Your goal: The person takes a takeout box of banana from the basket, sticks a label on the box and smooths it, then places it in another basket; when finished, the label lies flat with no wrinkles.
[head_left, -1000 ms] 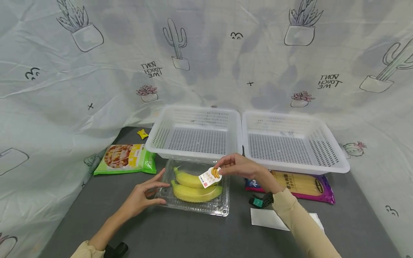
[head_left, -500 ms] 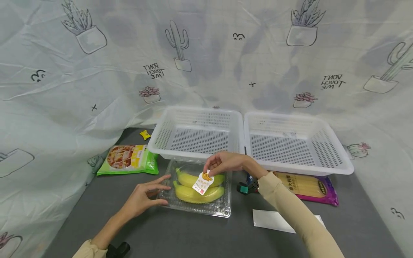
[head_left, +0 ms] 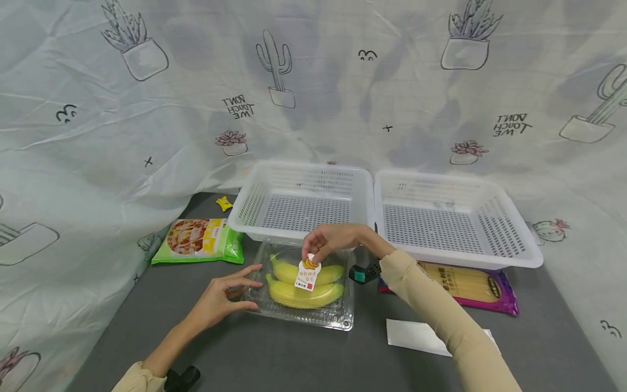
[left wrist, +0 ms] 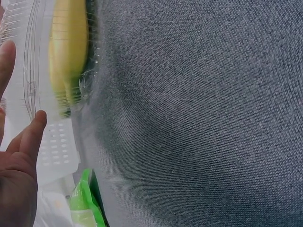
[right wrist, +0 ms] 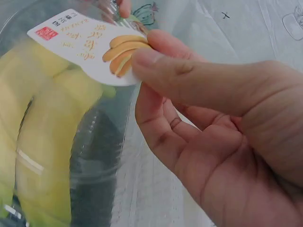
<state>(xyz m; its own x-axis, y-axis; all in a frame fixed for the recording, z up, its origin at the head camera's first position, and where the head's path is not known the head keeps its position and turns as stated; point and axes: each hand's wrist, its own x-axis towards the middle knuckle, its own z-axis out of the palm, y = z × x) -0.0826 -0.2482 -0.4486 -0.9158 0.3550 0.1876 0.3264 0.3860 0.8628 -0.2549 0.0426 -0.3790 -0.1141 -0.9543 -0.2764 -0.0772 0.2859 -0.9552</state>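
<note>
A green snack bag (head_left: 198,241) lies flat at the left of the grey table (head_left: 274,354), with one small yellow wrapper (head_left: 224,203) behind it. The left hand (head_left: 220,296) rests at the left edge of the clear box (head_left: 338,318), fingers nearly straight and spread, their tips touching the plastic; it grips nothing. In the left wrist view only the fingers (left wrist: 33,132) show at the frame's edge, laid against the box wall, and the rest of that hand is cut off. The box sits at the table's middle, just in front of the left basket (head_left: 299,204), and holds two bananas (head_left: 294,294) lying side by side. The right hand (head_left: 330,242) hovers over the box's back half, thumb and forefinger pinching the top of one white label (head_left: 307,274) printed with bananas and small text too fine to read; the other fingers curl loosely. The label hangs over the bananas; whether it touches the lid cannot be told. The right wrist view shows the pinch close up, the label (right wrist: 87,45) between thumb and fingertip, the bananas blurred behind plastic. Two white baskets stand side by side, the right basket (head_left: 455,218) touching the left. A purple noodle pack (head_left: 485,286) lies partly hidden under the right basket's front rim and behind the sleeve. One white sheet (head_left: 416,335) lies flat nearest the viewer, its far corner covered by the forearm.
</note>
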